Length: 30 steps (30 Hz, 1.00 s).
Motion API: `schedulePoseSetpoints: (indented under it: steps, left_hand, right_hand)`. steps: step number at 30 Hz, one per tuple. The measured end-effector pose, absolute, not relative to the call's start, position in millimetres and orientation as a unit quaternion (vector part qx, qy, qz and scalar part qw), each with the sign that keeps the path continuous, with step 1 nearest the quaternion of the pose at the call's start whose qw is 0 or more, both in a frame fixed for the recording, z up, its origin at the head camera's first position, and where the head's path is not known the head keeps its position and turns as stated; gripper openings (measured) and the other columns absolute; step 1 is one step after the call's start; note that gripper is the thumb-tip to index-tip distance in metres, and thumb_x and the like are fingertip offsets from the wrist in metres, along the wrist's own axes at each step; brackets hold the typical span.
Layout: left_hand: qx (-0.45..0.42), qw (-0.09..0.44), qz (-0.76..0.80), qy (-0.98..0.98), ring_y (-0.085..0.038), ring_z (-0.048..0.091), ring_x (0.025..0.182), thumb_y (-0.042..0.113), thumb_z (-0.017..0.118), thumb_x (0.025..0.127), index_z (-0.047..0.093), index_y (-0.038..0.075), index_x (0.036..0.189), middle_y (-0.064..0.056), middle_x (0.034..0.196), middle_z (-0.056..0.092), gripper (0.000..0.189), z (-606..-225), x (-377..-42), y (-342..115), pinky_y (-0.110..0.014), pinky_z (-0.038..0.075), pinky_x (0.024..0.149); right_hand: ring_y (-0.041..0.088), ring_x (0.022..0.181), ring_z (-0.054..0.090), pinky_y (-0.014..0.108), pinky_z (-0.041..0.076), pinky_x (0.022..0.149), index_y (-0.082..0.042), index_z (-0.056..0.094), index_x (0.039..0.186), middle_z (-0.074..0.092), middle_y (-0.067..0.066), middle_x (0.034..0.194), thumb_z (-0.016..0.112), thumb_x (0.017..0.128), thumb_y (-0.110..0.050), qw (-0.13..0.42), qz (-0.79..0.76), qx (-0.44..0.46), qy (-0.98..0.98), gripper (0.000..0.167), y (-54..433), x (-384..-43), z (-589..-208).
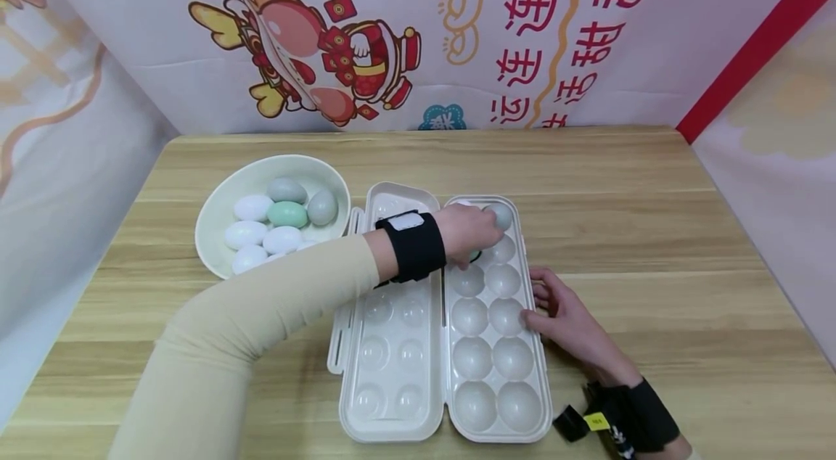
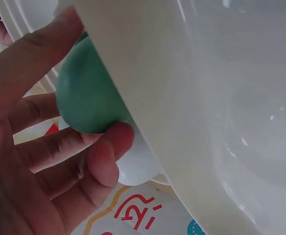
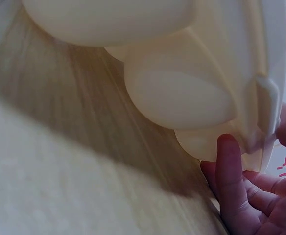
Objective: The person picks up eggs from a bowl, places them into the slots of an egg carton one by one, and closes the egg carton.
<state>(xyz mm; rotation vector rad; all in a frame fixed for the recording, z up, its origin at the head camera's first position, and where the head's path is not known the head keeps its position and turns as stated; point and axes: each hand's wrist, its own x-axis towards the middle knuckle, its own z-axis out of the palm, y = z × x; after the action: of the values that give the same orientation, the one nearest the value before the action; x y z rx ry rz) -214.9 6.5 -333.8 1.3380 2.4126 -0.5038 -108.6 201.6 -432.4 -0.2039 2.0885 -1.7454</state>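
My left hand (image 1: 470,231) is over the far end of a white plastic egg box (image 1: 490,300), holding a green egg (image 2: 89,88) between thumb and fingers. Most of that egg is hidden by the hand in the head view. A white egg (image 1: 465,203) and a grey egg (image 1: 499,215) sit in the farthest row of cups. On the box's right side, my right hand (image 1: 568,318) grips the edge, thumb on the rim and fingers against the outer side, as the right wrist view shows from below.
The box's lid (image 1: 392,329) lies open flat to the left, under my left wrist. A white bowl (image 1: 210,228) at the back left holds several white and grey eggs and a green one (image 1: 287,214). A printed cloth (image 1: 457,32) hangs behind the wooden table (image 1: 627,213).
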Motion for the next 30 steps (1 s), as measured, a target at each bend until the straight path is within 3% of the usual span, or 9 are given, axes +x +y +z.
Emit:
schedulePoseSetpoints:
  steps: [6,16,30]
  left_hand:
    - [0.47,0.175,-0.172,0.848,-0.019,0.058,0.101,0.03,0.079,0.081,0.053,0.014,0.135,-0.006,0.125,0.055,0.063,-330,-213,1,-0.032,0.05,0.081]
    - [0.469,0.18,-0.173,0.847,-0.018,0.058,0.098,0.034,0.076,0.083,0.049,0.017,0.141,-0.006,0.128,0.054,0.066,-315,-206,-4,-0.034,0.049,0.081]
    - [0.448,0.168,-0.152,0.865,-0.025,0.049,0.119,0.035,0.072,0.087,0.051,0.019,0.141,-0.008,0.136,0.051,0.06,-295,-208,-30,-0.044,0.039,0.1]
  right_hand:
    - [0.027,0.103,0.058,0.032,0.051,0.079,0.001,0.038,0.134,0.058,0.023,0.12,0.061,0.089,-0.002,0.21,-0.621,-0.068,0.752,0.051,202,-109,-432]
    - [0.027,0.102,0.059,0.032,0.051,0.079,0.001,0.038,0.135,0.058,0.023,0.12,0.062,0.09,-0.004,0.213,-0.618,-0.074,0.753,0.05,202,-109,-431]
    - [0.022,0.105,0.058,0.03,0.051,0.08,0.001,0.037,0.136,0.057,0.024,0.122,0.06,0.09,-0.002,0.206,-0.618,-0.078,0.755,0.051,201,-108,-431]
